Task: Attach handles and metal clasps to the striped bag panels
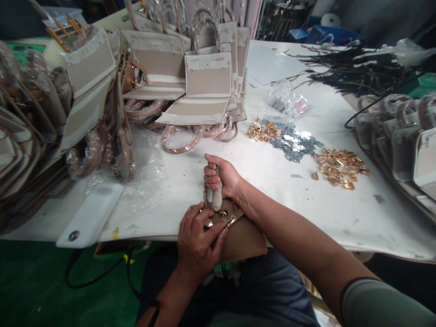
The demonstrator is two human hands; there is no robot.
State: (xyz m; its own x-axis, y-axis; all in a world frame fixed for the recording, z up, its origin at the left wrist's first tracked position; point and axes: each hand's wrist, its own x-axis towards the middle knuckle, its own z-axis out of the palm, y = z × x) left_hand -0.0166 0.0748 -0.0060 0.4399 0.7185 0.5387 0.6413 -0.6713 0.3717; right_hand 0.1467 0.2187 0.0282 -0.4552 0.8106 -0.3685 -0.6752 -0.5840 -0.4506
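A brown handbag lies at the table's front edge, over my lap. My right hand makes a fist around a hand tool with a thick, pale, wrapped-looking handle. The tool stands upright over the bag, its lower end near gold fittings; its tip is hidden, so its kind is unclear. My left hand grips the bag from the left, fingers and thumb bent around the fittings beside the tool. Another shiny gold strip shows on the bag right of the left thumb.
Piles of small gold pieces and grey metal plates lie to the right on the white table. Beige bag pieces with wrapped handles stack at the back and left. A white device rests front left; dark strips lie back right.
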